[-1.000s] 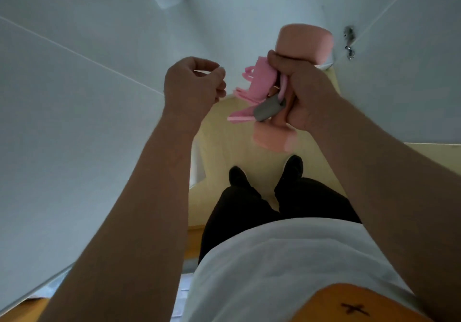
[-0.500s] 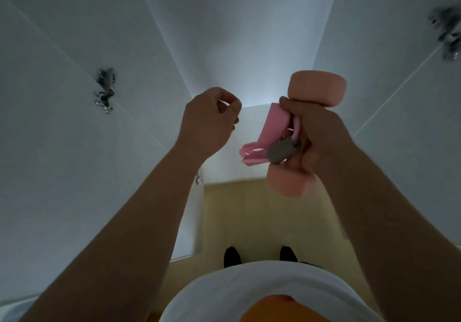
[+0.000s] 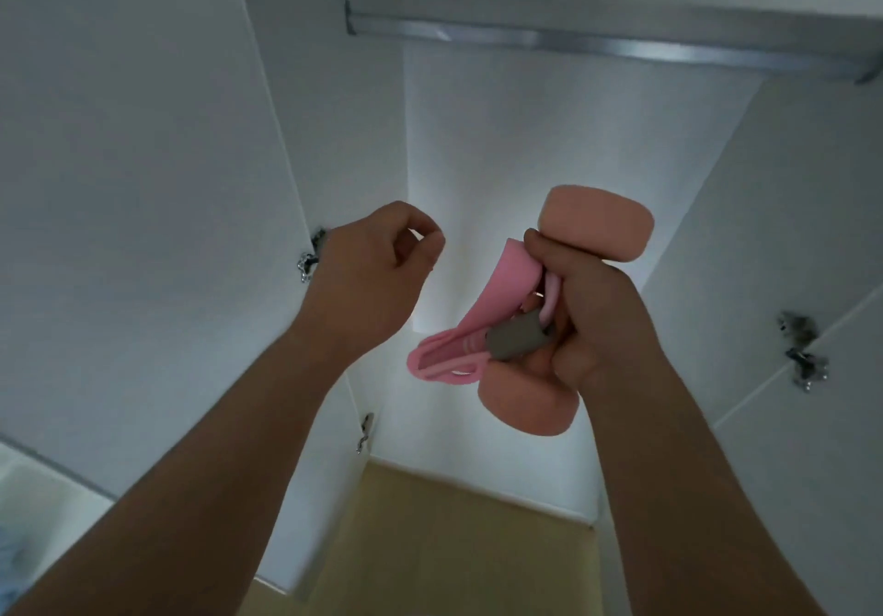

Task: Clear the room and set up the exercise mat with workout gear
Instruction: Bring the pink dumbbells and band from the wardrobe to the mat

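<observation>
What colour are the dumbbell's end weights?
Peach-pink. The matte rounded dumbbell gripped by the right hand shows best in the head view.

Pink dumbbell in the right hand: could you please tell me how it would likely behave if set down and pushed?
The pink dumbbell has round, drum-like ends, so it would probably roll if pushed sideways. It looks rigid and is likely heavy for its size; the right hand wraps its handle fully. Its matt surface probably resists slipping.

a metal rail [image 3: 597, 47] spans the white wardrobe [image 3: 525, 138], hinges [image 3: 802, 352] on its side panels.
</observation>
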### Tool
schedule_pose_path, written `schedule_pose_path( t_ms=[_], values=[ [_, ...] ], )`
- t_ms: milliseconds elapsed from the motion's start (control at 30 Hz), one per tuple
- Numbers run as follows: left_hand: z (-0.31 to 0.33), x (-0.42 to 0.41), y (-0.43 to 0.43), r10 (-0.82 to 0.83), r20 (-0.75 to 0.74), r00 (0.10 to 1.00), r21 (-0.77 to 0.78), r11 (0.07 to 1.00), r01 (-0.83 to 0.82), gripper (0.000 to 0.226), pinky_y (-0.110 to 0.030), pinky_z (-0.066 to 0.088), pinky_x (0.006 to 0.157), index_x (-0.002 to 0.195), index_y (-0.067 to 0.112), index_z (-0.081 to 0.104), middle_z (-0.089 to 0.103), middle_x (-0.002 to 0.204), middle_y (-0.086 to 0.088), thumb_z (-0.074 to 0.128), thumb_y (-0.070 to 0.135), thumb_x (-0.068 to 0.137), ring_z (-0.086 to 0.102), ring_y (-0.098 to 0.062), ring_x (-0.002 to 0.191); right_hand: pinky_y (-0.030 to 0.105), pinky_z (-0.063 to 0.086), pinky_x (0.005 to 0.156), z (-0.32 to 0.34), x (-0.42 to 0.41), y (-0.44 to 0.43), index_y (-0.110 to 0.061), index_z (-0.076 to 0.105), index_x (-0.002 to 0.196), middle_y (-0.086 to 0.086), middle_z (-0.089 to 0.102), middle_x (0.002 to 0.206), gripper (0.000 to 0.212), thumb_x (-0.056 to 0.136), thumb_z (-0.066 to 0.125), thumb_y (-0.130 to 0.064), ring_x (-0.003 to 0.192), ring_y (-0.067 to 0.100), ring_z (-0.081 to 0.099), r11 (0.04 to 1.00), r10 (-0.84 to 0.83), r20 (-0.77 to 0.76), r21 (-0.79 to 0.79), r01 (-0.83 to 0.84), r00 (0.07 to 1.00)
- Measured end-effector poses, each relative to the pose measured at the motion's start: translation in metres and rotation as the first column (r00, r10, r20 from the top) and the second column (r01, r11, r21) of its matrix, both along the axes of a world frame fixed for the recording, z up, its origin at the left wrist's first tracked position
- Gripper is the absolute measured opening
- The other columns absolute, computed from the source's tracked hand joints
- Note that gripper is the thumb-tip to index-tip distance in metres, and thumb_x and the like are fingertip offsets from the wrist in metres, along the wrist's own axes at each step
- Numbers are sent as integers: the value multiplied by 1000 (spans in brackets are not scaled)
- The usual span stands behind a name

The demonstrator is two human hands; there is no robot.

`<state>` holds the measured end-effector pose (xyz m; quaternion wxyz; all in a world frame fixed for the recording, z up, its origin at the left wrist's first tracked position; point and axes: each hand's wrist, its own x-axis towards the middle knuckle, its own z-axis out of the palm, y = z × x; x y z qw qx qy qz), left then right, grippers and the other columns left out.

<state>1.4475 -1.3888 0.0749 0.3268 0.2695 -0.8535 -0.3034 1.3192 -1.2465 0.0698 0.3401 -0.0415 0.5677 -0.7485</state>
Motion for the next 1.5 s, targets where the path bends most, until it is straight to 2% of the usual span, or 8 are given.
schedule_pose_path(
  t_ms=[233,467,767,900,1000,1133,1267,1500],
  values=[
    [46,45,5,140,-159,977,-98,983,-157,8,-36,57,72,99,28,69,70,74,10,62,32,98,68,-9,70,28,51,63,47,23,-17,-20,73,74,-6,63,59,15,80,83,-29,55,11,59,995,48,-179,-73,-62,983],
    [64,90,15,224,-246,943,-152,952,-266,8,-37,56,73,99,26,69,71,77,10,62,30,98,67,-9,73,25,50,55,82,63,-27,-21,69,66,-6,56,49,21,80,83,-27,46,9,55,982,61,-203,-164,-96,977],
    [67,146,18,255,-326,910,-347,864,-366,10,-33,54,79,101,20,69,69,89,11,61,25,98,62,-6,83,32,54,78,94,128,-45,-24,72,70,-17,68,61,18,82,81,-31,60,0,62,979,-26,-427,-192,-63,904],
    [69,171,9,281,-351,893,-507,745,-434,14,-23,43,91,105,14,70,70,102,3,60,22,98,61,-15,99,33,53,77,93,151,-58,-29,72,57,-18,65,56,28,83,81,-29,55,0,59,974,-24,-421,-213,-73,907],
    [70,186,-1,305,-378,874,-566,671,-479,21,-36,42,105,113,11,68,66,122,-5,63,21,95,57,-23,122,33,51,74,92,165,-67,-24,70,58,-14,62,56,27,82,81,-28,58,5,57,971,-24,-425,-226,-80,905],
    [64,197,-12,420,-362,832,-615,564,-552,45,-59,20,121,135,10,61,41,157,-17,66,26,93,23,-38,153,44,57,84,92,179,-78,-22,71,71,-7,68,68,16,79,83,-28,70,12,61,977,-31,-422,-204,-62,906],
    [61,198,-22,559,-431,708,-485,519,-704,72,-64,8,121,155,8,38,15,166,-25,66,29,92,4,-46,155,37,51,73,93,186,-84,-22,69,62,-10,61,56,24,79,83,-31,61,12,56,977,-9,-451,-194,-88,893],
    [60,194,-40,591,-456,665,-166,677,-717,96,-56,4,126,163,9,5,-9,168,-20,66,28,92,-10,-37,156,41,51,77,88,179,-91,-24,69,59,-12,58,49,24,73,84,-36,59,15,53,975,-19,-463,-206,-88,886]
  ],
)
